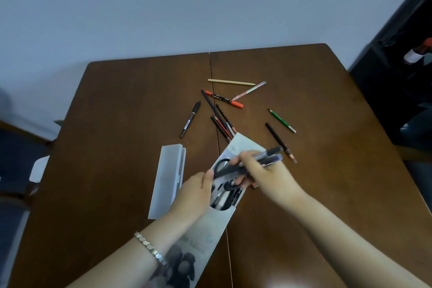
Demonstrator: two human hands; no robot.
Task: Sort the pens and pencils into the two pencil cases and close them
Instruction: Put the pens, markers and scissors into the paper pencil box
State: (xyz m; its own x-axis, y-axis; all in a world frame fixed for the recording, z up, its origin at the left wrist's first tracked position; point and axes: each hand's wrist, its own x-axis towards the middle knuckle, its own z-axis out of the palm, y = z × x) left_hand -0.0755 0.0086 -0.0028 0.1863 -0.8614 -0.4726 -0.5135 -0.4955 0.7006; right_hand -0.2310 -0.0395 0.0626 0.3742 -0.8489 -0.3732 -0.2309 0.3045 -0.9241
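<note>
Hands: your right hand point(264, 172) is clamped on a bundle of dark pens point(254, 162), held over the open mouth of the printed pencil case point(217, 229); your left hand point(196, 192) grips that case's left edge, fingers closed on it. Just left of your left hand lies the frosted pencil case point(167, 177), shut, flat on the desk point(117, 124). Beyond your hands, loose on the desk: black marker point(190, 119), red-capped marker point(224, 99), clear pen point(249, 90), pale wooden pencil point(231, 82), and a cluster of dark pencils point(221, 119) touching the printed case's far end. Right of your right hand: green pencil point(281, 121), and black pencil point(280, 142) just beside the pens' tips.
</note>
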